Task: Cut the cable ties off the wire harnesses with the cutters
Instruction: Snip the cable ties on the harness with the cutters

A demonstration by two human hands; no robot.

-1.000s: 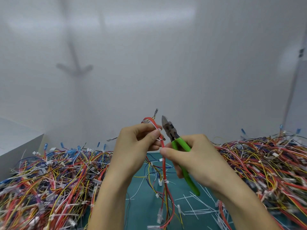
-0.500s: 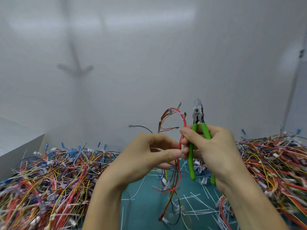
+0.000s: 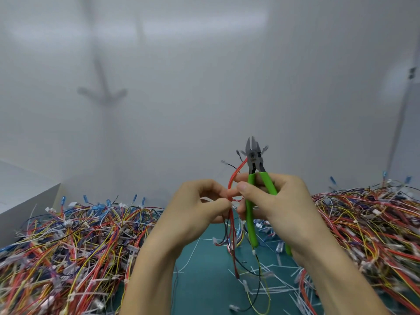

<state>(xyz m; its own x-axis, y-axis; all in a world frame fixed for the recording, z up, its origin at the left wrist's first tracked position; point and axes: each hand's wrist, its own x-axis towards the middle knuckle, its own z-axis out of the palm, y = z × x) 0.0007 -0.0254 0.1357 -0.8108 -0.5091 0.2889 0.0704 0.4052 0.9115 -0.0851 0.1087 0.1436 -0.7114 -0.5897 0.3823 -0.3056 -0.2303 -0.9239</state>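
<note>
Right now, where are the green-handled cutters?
In the head view, right of centre: the right hand grips the cutters upright, blades up, beside the red wire harness that the left hand pinches, above the teal mat.

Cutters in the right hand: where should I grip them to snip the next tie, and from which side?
Grip the cutters on both green handles, midway below the pivot, with the right hand wrapping from the right. The handles splay downward in a V and the blades point up, slightly open; the left hand pinches the harness on the left side.
</note>
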